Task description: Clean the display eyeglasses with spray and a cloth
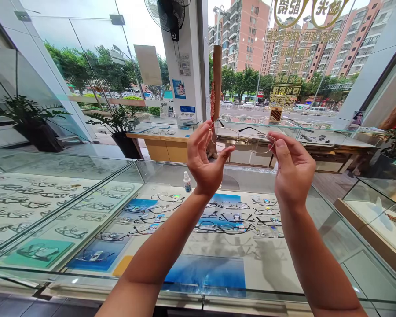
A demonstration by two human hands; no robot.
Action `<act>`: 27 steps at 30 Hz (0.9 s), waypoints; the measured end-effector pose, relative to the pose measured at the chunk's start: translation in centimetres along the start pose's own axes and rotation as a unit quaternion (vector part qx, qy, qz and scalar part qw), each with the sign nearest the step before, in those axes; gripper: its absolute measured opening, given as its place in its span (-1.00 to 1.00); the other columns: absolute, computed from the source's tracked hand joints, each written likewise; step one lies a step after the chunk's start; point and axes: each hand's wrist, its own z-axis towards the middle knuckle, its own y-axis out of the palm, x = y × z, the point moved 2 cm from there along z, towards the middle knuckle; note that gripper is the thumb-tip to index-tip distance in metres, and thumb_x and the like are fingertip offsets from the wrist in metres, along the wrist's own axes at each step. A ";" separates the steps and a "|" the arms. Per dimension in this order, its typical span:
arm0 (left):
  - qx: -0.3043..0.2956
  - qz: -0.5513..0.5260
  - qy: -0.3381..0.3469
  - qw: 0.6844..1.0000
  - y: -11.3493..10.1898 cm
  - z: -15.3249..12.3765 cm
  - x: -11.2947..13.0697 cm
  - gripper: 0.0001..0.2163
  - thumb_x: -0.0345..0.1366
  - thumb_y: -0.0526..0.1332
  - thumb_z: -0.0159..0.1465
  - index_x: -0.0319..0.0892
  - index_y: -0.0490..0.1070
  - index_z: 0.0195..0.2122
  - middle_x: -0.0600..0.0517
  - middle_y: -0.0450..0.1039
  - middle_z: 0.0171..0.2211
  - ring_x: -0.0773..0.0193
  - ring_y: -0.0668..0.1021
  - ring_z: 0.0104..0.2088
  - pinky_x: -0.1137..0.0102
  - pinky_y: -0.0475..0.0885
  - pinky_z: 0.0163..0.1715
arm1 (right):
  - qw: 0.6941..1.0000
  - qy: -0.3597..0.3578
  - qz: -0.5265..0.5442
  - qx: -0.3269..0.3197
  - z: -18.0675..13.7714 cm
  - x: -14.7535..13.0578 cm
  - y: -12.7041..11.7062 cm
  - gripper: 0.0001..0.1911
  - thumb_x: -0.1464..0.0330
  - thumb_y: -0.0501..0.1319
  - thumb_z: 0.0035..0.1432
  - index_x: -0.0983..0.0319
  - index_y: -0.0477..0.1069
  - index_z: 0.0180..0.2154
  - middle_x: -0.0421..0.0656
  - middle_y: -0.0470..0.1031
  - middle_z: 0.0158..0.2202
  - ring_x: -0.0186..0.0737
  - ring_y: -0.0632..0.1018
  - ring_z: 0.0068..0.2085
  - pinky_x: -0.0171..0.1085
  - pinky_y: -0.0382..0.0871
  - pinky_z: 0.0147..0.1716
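Note:
Thin-rimmed eyeglasses (229, 136) are up in front of me above the glass counter, their dark-tipped temples pointing away. My right hand (292, 165) pinches them at the right end of the frame between thumb and fingers. At the opposite end is my left hand (203, 160), its thumb spread away from the fingers. Its fingertips are at the left rim, but I cannot tell whether they touch it. Below, inside the display case (267, 281), lie several rows of eyeglasses (236, 217). A small white bottle (187, 182) stands upright beyond my left forearm.
Another glass case (6, 182) with many frames adjoins on the left. Blue cards (206, 275) lie in the near case. A lower display counter (158, 147) runs along the window. Potted plants (119, 127) and a wooden post (217, 79) stand behind; a fan (166, 13) hangs above.

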 end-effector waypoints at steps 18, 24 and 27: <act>-0.115 -0.107 -0.310 0.938 0.1 -0.2 -2.2 -0.39 -0.01 0.55 0.21 -0.03 0.47 0.23 -0.18 0.51 0.29 -0.07 0.58 0.29 0.08 0.56 0.27 | 0.980 0.179 0.047 -0.080 1.5 0.3 -1.6 -0.87 0.33 0.36 0.23 0.11 0.62 -0.15 -0.16 0.70 -0.06 -0.17 0.72 -0.06 -0.10 0.63 0.06; -0.243 -0.002 -0.161 0.957 -0.5 1.3 -0.7 -0.36 0.00 0.55 0.20 0.02 0.49 0.27 -0.11 0.55 0.23 -0.07 0.57 0.28 0.14 0.58 0.23 | 0.964 0.174 -0.066 -0.189 2.5 0.3 -2.4 -0.80 0.21 0.44 0.21 0.15 0.69 -0.17 -0.14 0.71 -0.14 -0.13 0.67 -0.07 -0.09 0.57 0.05; -0.288 0.017 -0.112 0.951 -0.5 1.9 0.4 -0.40 0.02 0.57 0.16 0.01 0.55 0.20 -0.07 0.58 0.18 -0.09 0.54 0.30 0.08 0.51 0.31 | 0.947 0.180 -0.101 -0.245 2.3 0.8 -2.2 -0.72 0.14 0.52 0.15 0.20 0.69 -0.21 -0.12 0.71 -0.20 -0.14 0.65 -0.15 -0.10 0.56 -0.05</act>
